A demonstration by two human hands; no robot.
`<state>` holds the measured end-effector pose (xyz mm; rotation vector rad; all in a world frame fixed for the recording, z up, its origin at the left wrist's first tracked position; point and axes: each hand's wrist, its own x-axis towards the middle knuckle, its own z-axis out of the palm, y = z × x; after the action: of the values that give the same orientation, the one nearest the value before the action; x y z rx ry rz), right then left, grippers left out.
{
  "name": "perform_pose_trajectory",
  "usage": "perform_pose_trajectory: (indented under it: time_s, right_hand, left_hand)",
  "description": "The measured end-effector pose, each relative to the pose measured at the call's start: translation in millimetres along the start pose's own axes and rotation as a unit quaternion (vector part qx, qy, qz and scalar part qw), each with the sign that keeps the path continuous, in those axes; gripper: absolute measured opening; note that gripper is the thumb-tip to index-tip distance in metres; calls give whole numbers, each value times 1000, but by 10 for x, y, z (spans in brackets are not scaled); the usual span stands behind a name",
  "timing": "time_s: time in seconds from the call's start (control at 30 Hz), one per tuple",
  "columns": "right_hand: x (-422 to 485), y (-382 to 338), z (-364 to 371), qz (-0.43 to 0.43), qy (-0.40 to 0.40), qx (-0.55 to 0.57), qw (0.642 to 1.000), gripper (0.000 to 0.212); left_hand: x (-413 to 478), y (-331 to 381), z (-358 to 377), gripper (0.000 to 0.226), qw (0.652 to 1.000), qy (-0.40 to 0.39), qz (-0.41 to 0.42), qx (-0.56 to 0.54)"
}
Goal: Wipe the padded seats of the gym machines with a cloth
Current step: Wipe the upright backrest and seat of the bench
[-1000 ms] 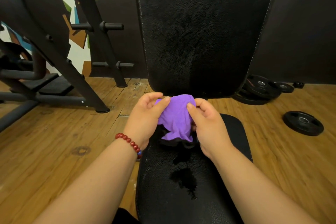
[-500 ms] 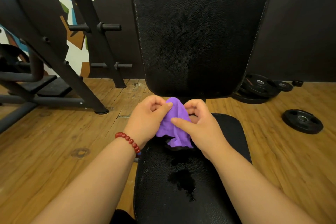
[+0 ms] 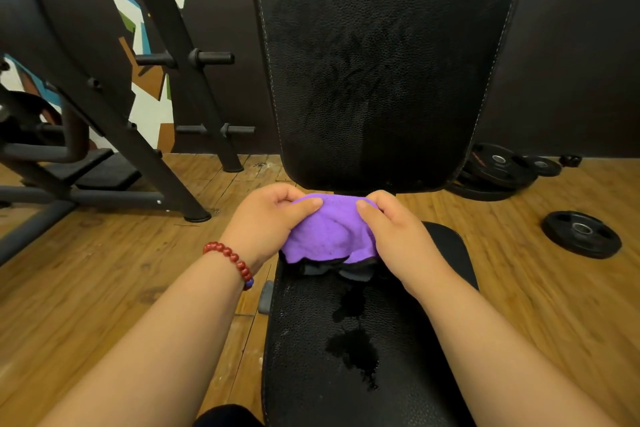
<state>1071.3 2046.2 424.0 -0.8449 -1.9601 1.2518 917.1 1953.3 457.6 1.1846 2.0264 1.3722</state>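
The purple cloth (image 3: 329, 232), bunched a moment ago, now stretches between left hand (image 3: 270, 218) and right hand (image 3: 398, 232), each grip pinching it; the seat pad (image 3: 304, 340) probably gets wiped next.

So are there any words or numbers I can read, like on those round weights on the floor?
No text can be read here.
Stacked weight plates: a faint mark, too small and blurred to read.
Single weight plate: no readable marking.
Wall painting: coloured shapes only, no letters.
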Motion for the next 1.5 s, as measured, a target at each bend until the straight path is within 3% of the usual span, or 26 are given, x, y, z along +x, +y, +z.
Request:
perform_pose_trajectory:
  time_s: [0.1,0.3,0.5,0.6,0.73,0.9,1.07,1.23,1.37,1.47,1.5]
  right_hand:
    - [16,-3,-45,11,-21,-35,999,12]
    - [29,-39,-222,38,36,-59,997,21]
    - [15,-93,-100,32,91,62,993,14]
    - [2,-168,-4,36,113,131,984,13]
    - [-41,-246,142,27,88,156,983,16]
    - [-56,-227,179,90,67,222,969,48]
    - [-70,-218,172,81,32,247,965,51]
    - [-59,-221,140,93,-8,329,940,59]
    - [-67,-200,176,73,-8,285,956,46]
    - [-39,-123,146,32,122,161,979,16]
    - [-20,-84,120,37,139,122,982,16]
  left_hand:
    - [23,16,-2,19,999,24,-21,-34]
    - [79,-25,-124,20,989,47,-92,-108]
    - [82,67,9,16,954,18,-168,-249]
    - [48,102,154,17,947,26,-150,-284]
    - [17,105,293,23,936,29,-145,-320]
    - [-28,102,273,56,919,-65,-142,-362]
    - [-77,96,298,23,950,-79,-89,-287]
    - [-23,78,222,25,948,-54,-128,-287]
    - [-41,53,217,22,950,-68,-113,-284]
    - [-14,12,221,33,948,-38,-108,-299]
    - [-11,11,209,36,942,-40,-112,-314]
